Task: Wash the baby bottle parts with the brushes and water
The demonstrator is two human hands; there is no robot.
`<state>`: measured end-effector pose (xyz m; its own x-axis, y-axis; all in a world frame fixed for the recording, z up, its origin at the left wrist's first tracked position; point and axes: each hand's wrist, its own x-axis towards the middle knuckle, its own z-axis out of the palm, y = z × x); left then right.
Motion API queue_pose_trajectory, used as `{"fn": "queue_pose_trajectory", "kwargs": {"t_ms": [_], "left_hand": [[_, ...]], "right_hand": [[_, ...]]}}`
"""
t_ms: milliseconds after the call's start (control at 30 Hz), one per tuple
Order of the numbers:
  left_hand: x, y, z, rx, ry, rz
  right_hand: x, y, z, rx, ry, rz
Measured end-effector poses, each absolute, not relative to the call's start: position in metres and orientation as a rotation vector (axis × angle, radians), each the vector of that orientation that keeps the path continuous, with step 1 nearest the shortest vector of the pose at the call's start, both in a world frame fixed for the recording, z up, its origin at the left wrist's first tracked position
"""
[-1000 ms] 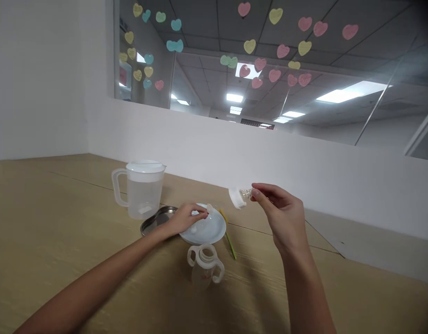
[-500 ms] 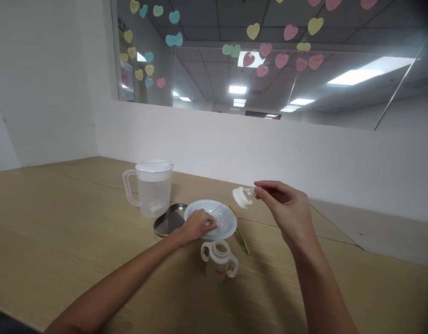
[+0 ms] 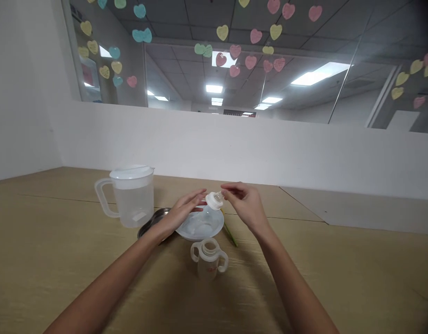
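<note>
Right hand (image 3: 246, 204): pinching the bottle nipple (image 3: 218, 196), ideally squeezing lightly.
Left hand (image 3: 182, 211): hovering, fingers spread, beside the collar (image 3: 213, 202), ideally steadying it.

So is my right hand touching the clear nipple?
Touching. The head view shows the right hand pinching the clear nipple near its tip, with the white collar at the other end.

No legible txt: red print (image 3: 212, 268) on btl (image 3: 203, 265) too blurry.
</note>
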<state>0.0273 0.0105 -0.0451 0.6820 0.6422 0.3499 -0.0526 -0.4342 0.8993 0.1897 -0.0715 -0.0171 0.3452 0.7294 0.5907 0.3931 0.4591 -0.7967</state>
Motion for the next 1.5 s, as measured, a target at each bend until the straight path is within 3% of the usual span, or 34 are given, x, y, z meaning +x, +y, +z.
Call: {"fn": "queue_pose_trajectory", "kwargs": {"t_ms": [167, 300, 533, 833, 1500], "left_hand": [[0.034, -0.01, -0.04, 1.86, 0.418, 0.885], [0.034, -0.016, -0.037, 2.173, 0.599, 1.151], [0.03, -0.027, -0.032, 2.556, 0.75, 1.344], [0.012, -0.011, -0.018, 2.381, 0.458, 0.862], [0.0, 0.016, -0.022, 2.282, 0.289, 0.789]], "right_hand": [[0.181, -0.058, -0.031, -1.142, -1.323, 0.238], [0.178, -0.052, -0.039, -1.344, -1.442, 0.053], [0.181, -0.053, -0.042, -1.321, -1.719, 0.207], [0.187, -0.065, -0.032, -1.226, -1.973, 0.462], [0.183, -0.058, -0.042, -1.114, -1.939, 0.745]]}}
